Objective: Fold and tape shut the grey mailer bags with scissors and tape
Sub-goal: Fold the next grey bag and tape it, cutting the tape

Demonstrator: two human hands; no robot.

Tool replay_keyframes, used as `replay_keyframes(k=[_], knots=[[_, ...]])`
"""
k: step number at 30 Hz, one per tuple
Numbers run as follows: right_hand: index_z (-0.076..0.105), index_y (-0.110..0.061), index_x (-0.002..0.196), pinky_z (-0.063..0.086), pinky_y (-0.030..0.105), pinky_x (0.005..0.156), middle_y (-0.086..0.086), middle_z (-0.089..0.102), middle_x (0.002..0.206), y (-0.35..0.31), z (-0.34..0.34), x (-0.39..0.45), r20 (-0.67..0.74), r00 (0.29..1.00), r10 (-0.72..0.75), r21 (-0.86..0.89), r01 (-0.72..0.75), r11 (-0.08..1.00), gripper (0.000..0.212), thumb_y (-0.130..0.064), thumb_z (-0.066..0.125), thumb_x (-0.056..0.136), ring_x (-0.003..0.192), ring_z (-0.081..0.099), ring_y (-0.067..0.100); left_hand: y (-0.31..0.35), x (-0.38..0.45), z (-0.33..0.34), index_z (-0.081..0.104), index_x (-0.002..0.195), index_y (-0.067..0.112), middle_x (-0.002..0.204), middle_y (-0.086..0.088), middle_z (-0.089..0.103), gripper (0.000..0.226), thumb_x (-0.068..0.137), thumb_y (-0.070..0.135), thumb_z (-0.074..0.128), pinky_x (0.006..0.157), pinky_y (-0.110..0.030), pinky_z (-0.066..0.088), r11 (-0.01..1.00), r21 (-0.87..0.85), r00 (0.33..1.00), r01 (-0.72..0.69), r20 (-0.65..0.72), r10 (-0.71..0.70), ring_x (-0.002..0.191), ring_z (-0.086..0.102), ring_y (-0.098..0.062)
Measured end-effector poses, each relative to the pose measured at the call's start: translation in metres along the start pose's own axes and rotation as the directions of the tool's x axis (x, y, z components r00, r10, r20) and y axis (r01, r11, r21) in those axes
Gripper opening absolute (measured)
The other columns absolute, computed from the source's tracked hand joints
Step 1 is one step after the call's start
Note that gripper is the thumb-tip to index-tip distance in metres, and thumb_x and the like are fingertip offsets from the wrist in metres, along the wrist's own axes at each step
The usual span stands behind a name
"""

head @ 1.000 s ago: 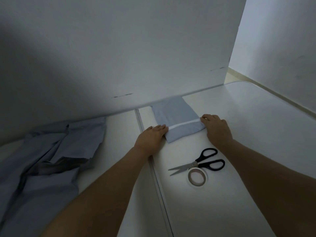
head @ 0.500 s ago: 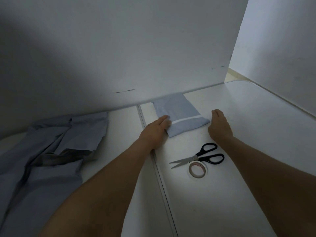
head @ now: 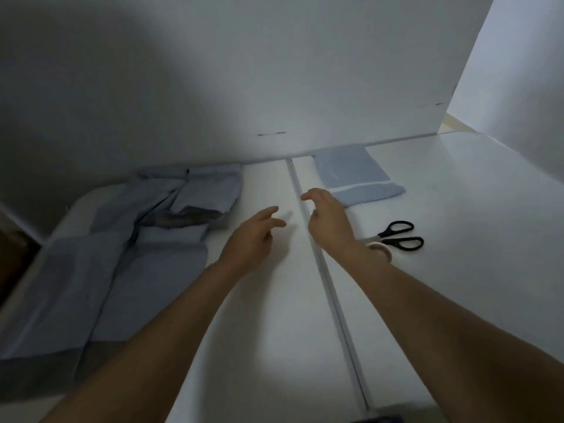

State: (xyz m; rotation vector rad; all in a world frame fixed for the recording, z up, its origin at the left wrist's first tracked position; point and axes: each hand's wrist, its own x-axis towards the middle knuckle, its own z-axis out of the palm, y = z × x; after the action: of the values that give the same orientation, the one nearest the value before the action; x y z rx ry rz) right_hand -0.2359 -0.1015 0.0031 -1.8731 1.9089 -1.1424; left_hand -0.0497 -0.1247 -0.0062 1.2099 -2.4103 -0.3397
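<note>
A folded grey mailer bag [head: 357, 178] with a white tape strip across it lies at the back of the white table [head: 457, 270], against the wall panel. My right hand [head: 326, 221] hovers just left of it, fingers relaxed and empty. My left hand [head: 250, 239] hangs over the table's middle, fingers loosely spread toward the left, holding nothing. Black-handled scissors [head: 396, 236] and a tape roll [head: 381, 250] lie right of my right wrist, which partly hides the roll. A heap of loose grey mailer bags [head: 137, 239] covers the table's left side.
A white wall panel [head: 274, 87] stands along the table's back edge. A seam [head: 323, 270] runs front to back through the table between my arms. The table's left edge drops to a dark floor [head: 15, 264].
Both hands have let go of the folded bag and moved left toward the heap. The camera has swung left, bringing more of the loose bags into view.
</note>
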Motion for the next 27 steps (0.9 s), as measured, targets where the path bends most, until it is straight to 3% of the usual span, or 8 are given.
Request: replay_keyframes(k=[5, 8, 11, 14, 16, 23, 25, 27], knots=[[0.060, -0.015, 0.118, 0.048, 0.035, 0.091, 0.002, 0.056, 0.129, -0.046, 0.036, -0.045, 0.113, 0.994, -0.007, 0.040, 0.002, 0.999, 0.044, 0.010, 0.041, 0.087, 0.112, 0.056, 0.021, -0.022, -0.090, -0.033, 0.066, 0.118, 0.020, 0.147, 0.005, 0.045, 0.042, 0.091, -0.006, 0.048, 0.103, -0.032, 0.044, 0.989, -0.090, 0.985, 0.114, -0.120, -0.124, 0.129, 0.047, -0.012], [0.063, -0.013, 0.115, 0.047, 0.029, 0.089, 0.004, 0.059, 0.126, -0.060, 0.053, -0.067, 0.154, 0.988, -0.017, 0.077, 0.005, 0.997, 0.040, 0.008, 0.042, 0.089, 0.109, 0.059, 0.022, -0.046, -0.125, -0.046, 0.063, 0.125, 0.016, 0.147, 0.000, 0.043, 0.042, 0.091, -0.004, 0.048, 0.108, -0.034, 0.038, 0.983, -0.058, 0.970, 0.176, -0.159, -0.183, 0.132, 0.044, -0.017], [0.065, -0.011, 0.114, 0.043, 0.022, 0.086, 0.006, 0.060, 0.125, -0.072, 0.062, -0.083, 0.192, 0.981, 0.001, 0.075, -0.016, 0.997, 0.037, 0.007, 0.042, 0.091, 0.108, 0.059, 0.022, -0.072, -0.147, -0.055, 0.043, 0.143, 0.018, 0.155, -0.006, 0.029, 0.046, 0.097, 0.016, 0.044, 0.116, -0.046, 0.024, 0.959, 0.127, 0.968, 0.252, -0.041, -0.249, 0.141, 0.030, -0.029], [0.066, -0.012, 0.114, 0.039, 0.017, 0.086, 0.007, 0.060, 0.125, -0.081, 0.069, -0.096, 0.234, 0.972, 0.011, 0.068, -0.027, 0.997, 0.037, 0.006, 0.042, 0.092, 0.110, 0.058, 0.021, -0.079, -0.166, -0.054, 0.012, 0.153, 0.036, 0.161, 0.007, 0.000, 0.053, 0.102, 0.044, 0.027, 0.117, -0.050, 0.001, 0.878, 0.301, 0.888, 0.373, 0.158, -0.432, 0.148, 0.000, -0.023], [0.066, -0.012, 0.114, 0.041, 0.018, 0.086, 0.006, 0.060, 0.125, -0.087, 0.073, -0.102, 0.256, 0.967, 0.003, 0.074, -0.023, 0.997, 0.038, 0.005, 0.040, 0.092, 0.110, 0.058, 0.021, -0.068, -0.174, -0.049, 0.003, 0.152, 0.041, 0.161, 0.011, -0.007, 0.053, 0.102, 0.050, 0.016, 0.117, -0.052, -0.004, 0.864, 0.307, 0.856, 0.398, 0.214, -0.470, 0.148, -0.008, -0.021], [0.065, -0.010, 0.113, 0.042, 0.023, 0.096, 0.007, 0.060, 0.124, -0.091, 0.070, -0.118, 0.266, 0.963, -0.037, 0.104, 0.010, 0.995, 0.038, 0.007, 0.042, 0.090, 0.113, 0.057, 0.022, 0.003, -0.171, -0.025, 0.003, 0.152, 0.040, 0.162, 0.006, -0.004, 0.055, 0.100, 0.053, 0.014, 0.114, -0.057, -0.002, 0.874, 0.295, 0.842, 0.386, 0.275, -0.464, 0.148, -0.008, -0.027], [0.065, -0.010, 0.114, 0.044, 0.029, 0.099, 0.007, 0.061, 0.123, -0.088, 0.066, -0.120, 0.260, 0.966, -0.020, 0.104, -0.008, 0.994, 0.036, 0.006, 0.043, 0.090, 0.112, 0.057, 0.022, 0.026, -0.166, -0.020, 0.011, 0.151, 0.041, 0.162, 0.007, 0.004, 0.054, 0.100, 0.054, 0.018, 0.114, -0.054, 0.007, 0.905, 0.286, 0.860, 0.316, 0.316, -0.400, 0.147, 0.001, -0.027], [0.064, -0.010, 0.115, 0.044, 0.035, 0.101, 0.008, 0.062, 0.122, -0.083, 0.062, -0.123, 0.251, 0.968, -0.008, 0.086, -0.014, 0.996, 0.035, 0.004, 0.044, 0.090, 0.112, 0.057, 0.023, 0.039, -0.162, -0.022, 0.034, 0.144, 0.037, 0.155, 0.006, 0.029, 0.047, 0.099, 0.049, 0.029, 0.109, -0.049, 0.023, 0.948, 0.205, 0.909, 0.245, 0.290, -0.298, 0.140, 0.025, -0.026]])
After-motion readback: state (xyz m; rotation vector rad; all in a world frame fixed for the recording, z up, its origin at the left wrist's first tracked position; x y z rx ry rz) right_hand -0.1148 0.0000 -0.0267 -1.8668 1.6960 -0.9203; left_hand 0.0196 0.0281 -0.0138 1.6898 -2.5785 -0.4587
